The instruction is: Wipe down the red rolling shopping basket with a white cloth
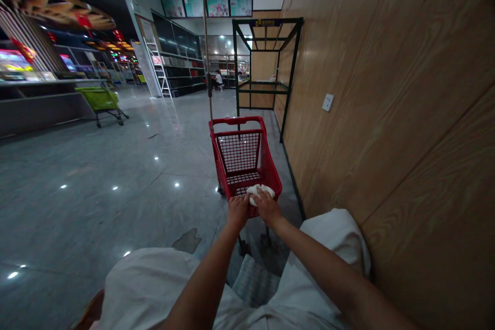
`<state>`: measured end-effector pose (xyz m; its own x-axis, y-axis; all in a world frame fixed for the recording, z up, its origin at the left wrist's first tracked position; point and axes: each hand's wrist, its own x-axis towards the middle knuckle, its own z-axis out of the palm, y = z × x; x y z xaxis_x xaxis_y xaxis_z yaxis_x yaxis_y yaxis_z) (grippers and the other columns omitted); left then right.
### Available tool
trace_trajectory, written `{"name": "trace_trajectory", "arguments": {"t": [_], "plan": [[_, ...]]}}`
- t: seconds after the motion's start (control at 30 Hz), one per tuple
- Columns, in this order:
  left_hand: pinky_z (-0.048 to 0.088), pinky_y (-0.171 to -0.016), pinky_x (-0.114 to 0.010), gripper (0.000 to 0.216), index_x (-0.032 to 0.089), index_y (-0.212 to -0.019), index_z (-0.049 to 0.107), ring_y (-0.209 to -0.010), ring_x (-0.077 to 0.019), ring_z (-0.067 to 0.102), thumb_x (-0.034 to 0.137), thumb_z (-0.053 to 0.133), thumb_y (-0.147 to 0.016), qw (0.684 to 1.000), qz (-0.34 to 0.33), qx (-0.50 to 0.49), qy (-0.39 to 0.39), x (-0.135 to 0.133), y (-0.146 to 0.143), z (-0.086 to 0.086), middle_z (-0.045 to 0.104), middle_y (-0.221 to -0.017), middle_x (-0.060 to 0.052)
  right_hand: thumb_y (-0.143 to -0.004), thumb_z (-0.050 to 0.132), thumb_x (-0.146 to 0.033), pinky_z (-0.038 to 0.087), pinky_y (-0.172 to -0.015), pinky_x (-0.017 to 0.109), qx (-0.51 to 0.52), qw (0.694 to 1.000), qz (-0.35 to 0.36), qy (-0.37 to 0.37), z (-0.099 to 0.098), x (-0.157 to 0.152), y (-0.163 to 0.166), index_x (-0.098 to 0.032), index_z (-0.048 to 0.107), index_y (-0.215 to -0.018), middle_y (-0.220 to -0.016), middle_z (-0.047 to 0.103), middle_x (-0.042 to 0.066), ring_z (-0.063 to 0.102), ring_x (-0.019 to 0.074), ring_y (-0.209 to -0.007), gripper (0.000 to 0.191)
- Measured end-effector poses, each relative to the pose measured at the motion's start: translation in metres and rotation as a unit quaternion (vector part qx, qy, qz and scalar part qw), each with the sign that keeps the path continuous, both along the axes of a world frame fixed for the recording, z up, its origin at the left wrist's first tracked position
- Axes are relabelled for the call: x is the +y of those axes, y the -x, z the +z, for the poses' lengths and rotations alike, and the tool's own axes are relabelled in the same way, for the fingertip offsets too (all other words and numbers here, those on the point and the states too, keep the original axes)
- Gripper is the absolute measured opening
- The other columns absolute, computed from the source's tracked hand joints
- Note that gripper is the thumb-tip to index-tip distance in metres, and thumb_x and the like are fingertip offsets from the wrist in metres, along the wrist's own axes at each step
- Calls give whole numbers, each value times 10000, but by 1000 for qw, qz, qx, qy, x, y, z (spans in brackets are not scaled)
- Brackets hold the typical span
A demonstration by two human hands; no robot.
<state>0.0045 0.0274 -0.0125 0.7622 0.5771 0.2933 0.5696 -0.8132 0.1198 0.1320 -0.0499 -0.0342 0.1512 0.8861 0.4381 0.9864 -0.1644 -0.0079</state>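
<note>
A red plastic shopping cart [273, 170] stands between my knees, its near end facing me and its handle on the far side. My left hand [238, 210] is closed over the near rim of the basket, toward the left corner. Beside it, my right hand [266, 207] presses a bunched white cloth [255, 192] against the same rim, near the right corner. The fingers of my right hand are curled onto the cloth. Through the grid of the basket I see its floor and back flap. The cart's near wheels are partly in shadow below.
A wood-panelled wall [386, 113] with a socket [328, 102] runs close on my right. Ahead stands a dark metal frame rack [288, 87]. A thin pole [206, 36] rises by the cart. Further off are a green cart [98, 99], a ladder [160, 69] and a seated person [218, 79].
</note>
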Motion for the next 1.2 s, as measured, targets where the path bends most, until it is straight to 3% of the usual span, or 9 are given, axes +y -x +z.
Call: {"name": "trace_trajectory", "arguments": {"t": [0.13, 0.27, 0.43, 0.57, 0.7, 0.87, 0.97, 1.1, 1.2], "plan": [[358, -839, -352, 189, 180, -989, 558, -943, -204, 573, 187, 390, -905, 1000, -12, 26, 0, 1, 5, 4, 655, -968, -73, -904, 438, -155, 443, -946, 409, -7, 1000, 21, 9, 4, -11, -27, -294, 516, -1282, -1330, 513, 83, 518, 236, -1145, 410], [355, -839, -359, 180, 175, -974, 558, -944, -212, 568, 159, 401, -888, 999, -8, 36, -4, -2, 2, 5, 652, -950, -79, -881, 459, -113, 464, -928, 384, 0, 1000, -3, 12, 9, -28, -58, -269, 561, -1226, -1357, 491, 73, 500, 233, -1169, 391], [357, -824, -363, 187, 175, -970, 566, -920, -216, 565, 194, 394, -899, 1000, 6, 8, -11, -4, -4, -3, 646, -972, -97, -876, 431, -73, 390, -1019, 425, 26, 999, -31, -10, 0, -14, -19, -214, 535, -1271, -1388, 451, 112, 433, 246, -1238, 432], [358, -828, -359, 214, 170, -1056, 548, -939, -211, 566, 219, 405, -904, 1000, 1, 9, -20, 0, 1, -6, 642, -1013, -103, -879, 428, -96, 429, -978, 421, 28, 1000, -2, -4, -8, -2, 11, -240, 507, -1304, -1400, 439, 95, 432, 260, -1237, 456], [357, -830, -350, 185, 182, -1003, 559, -936, -206, 570, 221, 407, -905, 999, -9, 31, -11, 2, 8, -2, 651, -965, -82, -874, 459, -115, 421, -989, 410, 8, 999, 32, -3, 0, -16, -19, -276, 498, -1304, -1346, 495, 89, 473, 232, -1195, 461], [357, -828, -358, 172, 175, -960, 563, -942, -216, 565, 185, 405, -892, 999, 4, 33, -12, -5, 0, 2, 649, -945, -87, -864, 450, -84, 458, -943, 381, 12, 1000, -7, -6, 9, -32, -55, -261, 536, -1258, -1324, 514, 73, 474, 226, -1192, 441], [359, -829, -363, 190, 175, -967, 566, -930, -217, 564, 182, 390, -896, 999, 24, 27, -12, -10, -7, 0, 651, -954, -91, -870, 421, -75, 426, -981, 412, 33, 999, -37, -20, 2, -22, -32, -246, 524, -1275, -1358, 482, 82, 441, 236, -1229, 452], [366, -835, -362, 223, 166, -1058, 552, -949, -216, 561, 197, 399, -899, 999, 18, 17, -20, -8, -5, -5, 641, -1022, -104, -881, 411, -94, 404, -1005, 418, 50, 998, -26, -14, -10, -5, 10, -227, 519, -1290, -1377, 463, 91, 408, 253, -1260, 444], [376, -839, -357, 239, 164, -1094, 540, -949, -211, 567, 210, 410, -899, 1000, -3, 23, -20, -3, 1, -6, 641, -1023, -101, -874, 438, -104, 430, -980, 398, 35, 999, 16, -8, -8, -8, 8, -257, 491, -1316, -1366, 478, 78, 435, 246, -1237, 471]]}}
